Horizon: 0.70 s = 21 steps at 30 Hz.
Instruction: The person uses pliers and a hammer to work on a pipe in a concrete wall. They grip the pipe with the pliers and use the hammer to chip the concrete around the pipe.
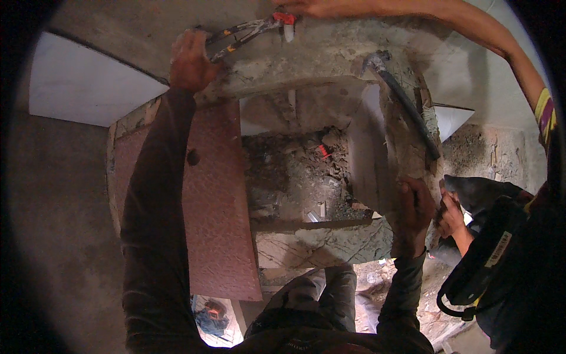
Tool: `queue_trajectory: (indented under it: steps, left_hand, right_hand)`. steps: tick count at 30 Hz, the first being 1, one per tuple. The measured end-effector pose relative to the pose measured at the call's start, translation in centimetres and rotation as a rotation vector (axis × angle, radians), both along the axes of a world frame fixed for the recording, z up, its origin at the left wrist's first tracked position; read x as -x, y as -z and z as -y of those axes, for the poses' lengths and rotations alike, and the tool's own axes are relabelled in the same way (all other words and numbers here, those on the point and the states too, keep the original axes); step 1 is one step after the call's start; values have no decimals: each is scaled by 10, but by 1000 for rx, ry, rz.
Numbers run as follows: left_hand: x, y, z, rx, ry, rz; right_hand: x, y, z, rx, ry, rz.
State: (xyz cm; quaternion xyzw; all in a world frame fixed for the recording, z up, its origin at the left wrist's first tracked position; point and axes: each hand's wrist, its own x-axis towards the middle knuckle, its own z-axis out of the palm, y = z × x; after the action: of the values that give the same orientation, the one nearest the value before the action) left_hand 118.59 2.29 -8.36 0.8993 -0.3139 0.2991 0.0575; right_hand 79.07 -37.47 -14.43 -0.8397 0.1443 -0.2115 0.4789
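Observation:
My left hand (191, 62) is up at the far left ledge, its fingers closed about the handle ends of a pliers-like tool (250, 32) with two dark, dusty handles. The tool's red head points right, with a small white piece (289, 33) under it. My right hand (417, 203) is curled at the right side of the square opening, beside a pale upright slab (367, 147); what its fingers grip, if anything, is hidden. Under my left forearm lies a reddish textured slab (215, 200) with a round hole. A claw hammer (407, 106) lies on the right ledge.
A co-worker's hand (306, 7) reaches to the tool's head; a second hand (452, 215) is near my right one. Rubble (295, 168) and a small red object (323, 151) lie inside the opening. A white panel (88, 79) stands at the left, a dark bag (486, 253) at the right.

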Motion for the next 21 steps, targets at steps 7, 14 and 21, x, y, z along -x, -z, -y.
queue_trajectory:
  steps: [7, 14, 21]
  left_hand:
    - [1, -1, 2, -20, 10, 32]
    - [3, -5, 2, 17, 45, 14]
    - [3, -4, 4, -12, 51, 89]
  right_hand:
    - [-1, 1, 0, 5, 18, 8]
    - [3, 9, 3, 2, 42, -44]
    - [0, 0, 0, 25, 29, -53]
